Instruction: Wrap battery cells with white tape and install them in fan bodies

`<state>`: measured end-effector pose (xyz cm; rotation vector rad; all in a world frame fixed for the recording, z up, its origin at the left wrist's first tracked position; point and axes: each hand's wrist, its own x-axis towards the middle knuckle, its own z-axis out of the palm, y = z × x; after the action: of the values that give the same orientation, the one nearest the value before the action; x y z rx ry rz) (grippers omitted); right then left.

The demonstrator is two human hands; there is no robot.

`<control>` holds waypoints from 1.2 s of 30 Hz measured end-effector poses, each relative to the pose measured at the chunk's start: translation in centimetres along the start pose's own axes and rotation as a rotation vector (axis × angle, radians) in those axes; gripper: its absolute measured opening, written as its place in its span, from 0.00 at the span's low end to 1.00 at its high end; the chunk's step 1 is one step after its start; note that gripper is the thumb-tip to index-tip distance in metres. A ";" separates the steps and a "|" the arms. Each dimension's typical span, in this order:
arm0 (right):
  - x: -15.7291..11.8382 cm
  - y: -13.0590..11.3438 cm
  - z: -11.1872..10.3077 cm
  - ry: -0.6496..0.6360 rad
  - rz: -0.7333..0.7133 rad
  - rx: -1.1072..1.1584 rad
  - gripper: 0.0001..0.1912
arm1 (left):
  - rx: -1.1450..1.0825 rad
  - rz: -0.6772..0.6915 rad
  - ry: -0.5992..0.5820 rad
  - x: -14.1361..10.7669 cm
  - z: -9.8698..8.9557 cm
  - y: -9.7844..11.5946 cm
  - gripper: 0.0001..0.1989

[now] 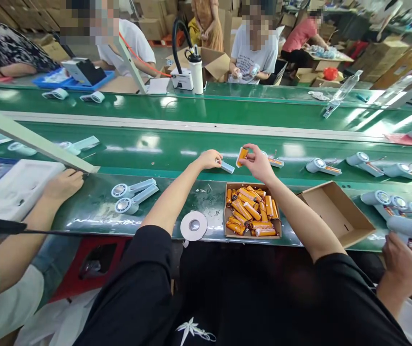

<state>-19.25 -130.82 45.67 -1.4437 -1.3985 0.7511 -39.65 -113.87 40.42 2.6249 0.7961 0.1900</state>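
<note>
My left hand (pixel 210 159) is closed around a light-blue fan handle (pixel 227 167) over the green conveyor belt; the fingers hide its other end. Just right of it, my right hand (pixel 258 162) pinches an orange battery (pixel 242 156) with a pale strip along one side, held tilted and apart from the handle. Below my right forearm, an open cardboard box (pixel 227 234) holds many similar orange batteries (pixel 251 211). A roll of white tape (pixel 193 226) lies at the bench edge, left of that box.
Two light-blue fans (pixel 133 196) lie on the bench to the left. Several more fans (pixel 323 166) with wires rest on the belt at right. An open cardboard box (pixel 337 214) stands beside my right forearm. Co-workers' hands (pixel 63 185) are at both sides; people sit across the belt.
</note>
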 end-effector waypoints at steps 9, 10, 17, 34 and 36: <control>3.8 1.9 3.2 -0.359 -0.018 -0.848 0.24 | -0.158 -0.157 0.126 0.6 0.4 0.3 0.14; 3.8 2.1 3.2 -0.384 -0.008 -0.888 0.24 | -0.166 -0.173 0.144 0.7 0.6 0.6 0.13; 4.6 2.4 4.3 -0.534 0.039 -1.085 0.25 | -0.191 -0.252 0.210 1.6 0.9 3.5 0.10; -4.1 -4.8 3.0 -0.339 -0.438 -0.558 0.18 | 0.127 -0.162 0.210 -37.5 5.7 6.7 0.14; -8.3 -6.4 4.0 -0.422 -0.468 -0.417 0.16 | 0.187 -0.169 0.256 -37.6 6.0 7.5 0.11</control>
<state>-26.68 -138.73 48.59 -1.2158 -2.2253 0.4894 -65.56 -142.55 37.34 2.7222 1.1688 0.4290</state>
